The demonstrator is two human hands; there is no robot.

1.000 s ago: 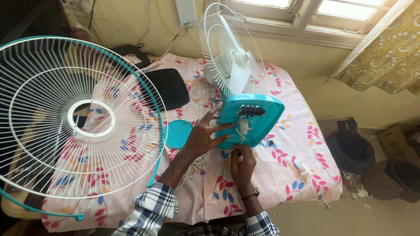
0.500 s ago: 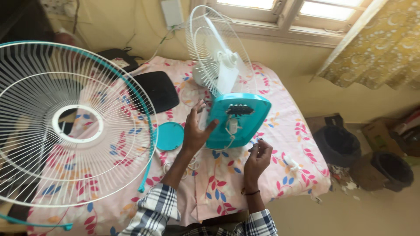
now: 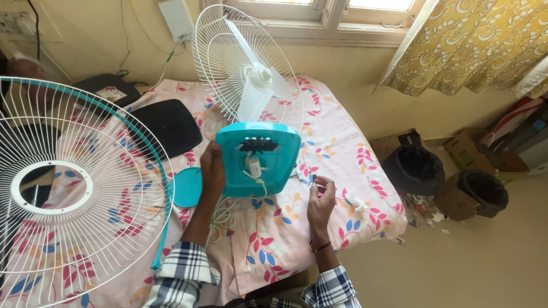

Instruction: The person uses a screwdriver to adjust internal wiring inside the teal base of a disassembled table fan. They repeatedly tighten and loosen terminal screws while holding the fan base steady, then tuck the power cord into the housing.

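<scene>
A table fan lies tilted on the flowered bedsheet, its turquoise base turned up toward me. My left hand grips the base's left edge. My right hand hovers to the right of the base, fingers pinched on something small that I cannot make out. The fan's white rear grille and motor housing point toward the window. A white cord hangs from the base onto the sheet.
The loose front grille with a turquoise rim fills the left foreground. A turquoise round cap and a black pad lie left of the base. Two dark bins and boxes stand on the floor at right, under a yellow curtain.
My right hand has left the underside of the base and moved right, clear of it. My left hand has shifted to grip the base's left edge.
</scene>
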